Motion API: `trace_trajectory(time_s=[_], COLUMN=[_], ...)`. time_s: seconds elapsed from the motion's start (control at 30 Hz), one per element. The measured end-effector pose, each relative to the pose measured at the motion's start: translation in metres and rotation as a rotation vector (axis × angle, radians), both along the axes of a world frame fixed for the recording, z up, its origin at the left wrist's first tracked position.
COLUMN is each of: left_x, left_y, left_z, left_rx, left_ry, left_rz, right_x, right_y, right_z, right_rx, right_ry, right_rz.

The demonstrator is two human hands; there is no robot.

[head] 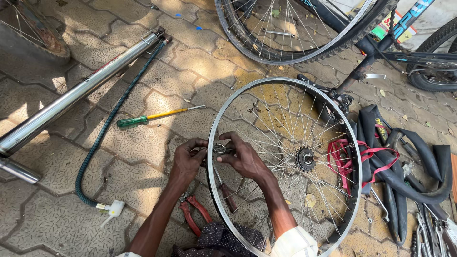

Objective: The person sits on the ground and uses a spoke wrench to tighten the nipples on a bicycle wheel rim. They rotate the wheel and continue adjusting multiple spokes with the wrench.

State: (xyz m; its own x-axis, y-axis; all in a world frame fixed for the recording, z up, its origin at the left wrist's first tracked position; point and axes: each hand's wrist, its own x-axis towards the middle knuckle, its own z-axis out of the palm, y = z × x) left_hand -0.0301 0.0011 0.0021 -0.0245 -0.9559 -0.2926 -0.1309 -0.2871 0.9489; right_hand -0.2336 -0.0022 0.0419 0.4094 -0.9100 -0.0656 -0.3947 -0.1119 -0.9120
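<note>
A bare silver bicycle wheel rim with spokes and a toothed hub stands tilted on the paved ground in front of me. My left hand grips the rim's left edge from outside. My right hand reaches through the spokes and pinches a small metal tool against the same spot on the rim. Both hands meet at that point. Red-handled pliers lie on the ground under my left forearm.
A green-handled screwdriver lies left of the rim. A long silver floor pump with a dark hose stretches across the left. Black inner tubes and a red strap lie right; a bicycle stands behind.
</note>
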Motion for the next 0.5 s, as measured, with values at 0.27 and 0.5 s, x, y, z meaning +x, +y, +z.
trace_trajectory(time_s=[0.27,0.5], left_x=[0.017,0.032], left_y=[0.001,-0.002], left_z=[0.035,0.071], left_rx=[0.019,0.032], left_ry=[0.034,0.028], left_rz=[0.001,-0.001], right_x=[0.023,0.036], right_y=[-0.003,-0.005], right_z=[0.033,0.062], right_rx=[0.132,0.096], right_ry=[0.374,0.132], right_rz=[-0.116,-0.106])
